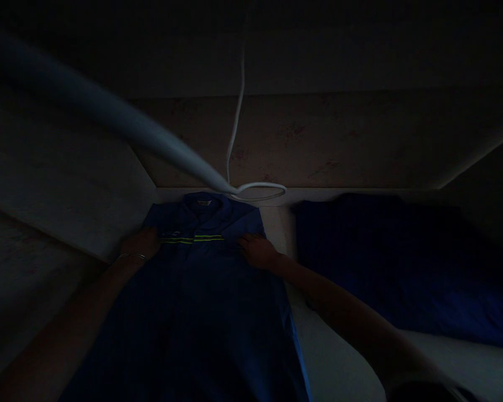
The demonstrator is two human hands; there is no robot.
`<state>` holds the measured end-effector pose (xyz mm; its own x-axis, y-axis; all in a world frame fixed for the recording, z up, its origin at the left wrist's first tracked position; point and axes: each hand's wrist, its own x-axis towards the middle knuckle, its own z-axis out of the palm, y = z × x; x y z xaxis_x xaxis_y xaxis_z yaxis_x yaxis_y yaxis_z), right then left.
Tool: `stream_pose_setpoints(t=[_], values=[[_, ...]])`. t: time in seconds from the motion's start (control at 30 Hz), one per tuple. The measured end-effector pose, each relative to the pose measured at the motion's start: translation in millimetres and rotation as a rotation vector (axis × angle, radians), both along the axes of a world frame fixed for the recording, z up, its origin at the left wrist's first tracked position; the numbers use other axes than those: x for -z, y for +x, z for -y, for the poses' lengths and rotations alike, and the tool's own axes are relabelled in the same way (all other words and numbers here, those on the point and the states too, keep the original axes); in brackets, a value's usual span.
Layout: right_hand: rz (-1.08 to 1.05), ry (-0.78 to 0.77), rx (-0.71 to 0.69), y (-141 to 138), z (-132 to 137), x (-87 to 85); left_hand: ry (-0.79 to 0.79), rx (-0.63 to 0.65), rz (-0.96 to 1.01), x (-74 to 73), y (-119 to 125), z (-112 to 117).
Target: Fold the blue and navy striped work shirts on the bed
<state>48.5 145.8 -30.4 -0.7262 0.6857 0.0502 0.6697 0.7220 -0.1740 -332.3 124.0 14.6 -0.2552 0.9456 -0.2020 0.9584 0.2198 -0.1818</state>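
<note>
Light very dim; we find the upper reaches nearly black. Back wall [293, 134] brownish, with faint reddish floral patches. On the left we see a grey panel [58, 178] angled toward it. We note a pale cord [236, 123] before the wall, and a pale flat surface [339, 352] lower right.

A pale, flat surface [335, 357] carries a blue collared fabric shirt [201, 301] with yellow-green chest stripes, lower left of centre, and, apart at right, dark-blue cloth [385, 257].
</note>
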Motion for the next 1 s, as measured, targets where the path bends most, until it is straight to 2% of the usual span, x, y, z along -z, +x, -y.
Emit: stream_pose_setpoints(t=[0.1, 0.23, 0.3, 0.37, 0.43, 0.57, 0.67, 0.77, 0.83, 0.9, 0.93, 1.0], values=[[-0.034, -0.012, -0.011, 3, -2, 4.7, -0.008, -0.035, -0.015, -5.2, -9, 0], [-0.113, -0.044, 0.023, 2, 0, 6.1, -0.023, -0.053, 0.008, -4.9, -12, 0], [-0.194, -0.116, 0.140, -4, -1, 2.5, 0.015, -0.057, 0.011, -4.8, -6, -4], [-0.287, -0.198, 0.315, -12, -4, -3.4, 0.048, -0.044, 0.013, -4.1, 3, -9], [-0.365, -0.228, 0.416, -22, -7, -8.9, 0.020, 0.009, 0.044, -0.6, 13, -12], [-0.331, -0.188, 0.358, -38, -7, -8.6, -0.092, 0.084, 0.104, 13.2, 29, -8], [-0.253, -0.191, 0.347, -44, -3, 0.5, -0.094, 0.067, 0.107, 22.5, 35, 0], [-0.260, -0.160, 0.306, -47, 1, 8.4, -0.081, 0.076, 0.111, 24.4, 38, 4], [-0.264, -0.158, 0.232, -44, -2, 9.1, -0.067, 0.068, 0.088, 16.2, 35, 4], [-0.279, -0.205, 0.219, -35, -14, 4.6, -0.029, 0.028, 0.031, -3.8, 23, 4], [-0.312, -0.231, 0.272, -26, -24, 0.6, 0.002, -0.004, -0.009, -18.1, 14, 4], [-0.444, -0.233, 0.510, -1, -47, -9.3, 0.081, -0.083, -0.103, -51.4, -5, 4]])
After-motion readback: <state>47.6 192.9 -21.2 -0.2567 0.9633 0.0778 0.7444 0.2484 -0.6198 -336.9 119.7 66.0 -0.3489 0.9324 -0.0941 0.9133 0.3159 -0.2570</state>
